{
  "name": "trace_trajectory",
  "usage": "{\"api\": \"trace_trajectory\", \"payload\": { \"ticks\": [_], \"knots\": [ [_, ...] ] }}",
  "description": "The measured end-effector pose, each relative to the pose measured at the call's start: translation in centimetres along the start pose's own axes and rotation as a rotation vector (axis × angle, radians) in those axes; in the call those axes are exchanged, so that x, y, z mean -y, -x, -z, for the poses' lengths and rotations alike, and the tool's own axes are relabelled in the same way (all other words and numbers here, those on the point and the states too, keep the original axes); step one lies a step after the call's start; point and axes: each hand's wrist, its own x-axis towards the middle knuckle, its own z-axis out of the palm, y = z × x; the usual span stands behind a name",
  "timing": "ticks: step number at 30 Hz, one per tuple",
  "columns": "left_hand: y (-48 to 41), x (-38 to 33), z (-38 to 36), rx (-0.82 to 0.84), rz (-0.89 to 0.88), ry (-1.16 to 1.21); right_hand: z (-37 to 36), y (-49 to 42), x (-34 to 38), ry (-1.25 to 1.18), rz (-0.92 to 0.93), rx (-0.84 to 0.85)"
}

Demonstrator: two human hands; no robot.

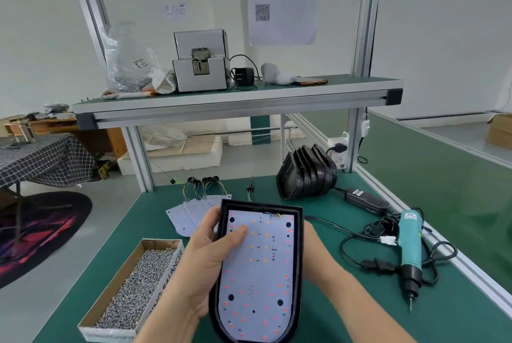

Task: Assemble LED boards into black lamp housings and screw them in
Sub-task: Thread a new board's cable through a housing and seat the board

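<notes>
One black lamp housing held above the desk, LED board seated inside, left hand gripping its left edge, thumb on the board, right hand behind it, its fingers hidden

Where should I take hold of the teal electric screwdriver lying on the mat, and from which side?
Grip the screwdriver around its straight teal barrel, coming down from above. It lies flat on the green mat, bit pointing toward the near edge. Its cables loop beside it on both sides, so the top is the free approach. Avoid the narrow black nose.
</notes>
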Motion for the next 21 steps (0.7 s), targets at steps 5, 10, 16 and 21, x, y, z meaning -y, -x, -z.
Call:
{"api": "trace_trajectory", "payload": {
  "ticks": [5,10,16,21],
  "knots": [
    [0.1,0.4,-0.6,-0.084,-0.039,-0.101,0.2,0.9,-0.5,0.07,-0.072,0.035],
    [-0.2,-0.2,-0.3,-0.124,-0.092,-0.13,1.8,1.3,1.4,-0.246,-0.033,-0.114],
    [-0.5,0.2,-0.8,-0.026,-0.13,-0.181,0.5,2.0,1.6,0.126,0.189,-0.261],
    [-1.6,-0.4,0.6,0.004,-0.195,-0.443,-0.4,2.3,0.3,0.289,0.299,-0.294]
  ]
}}
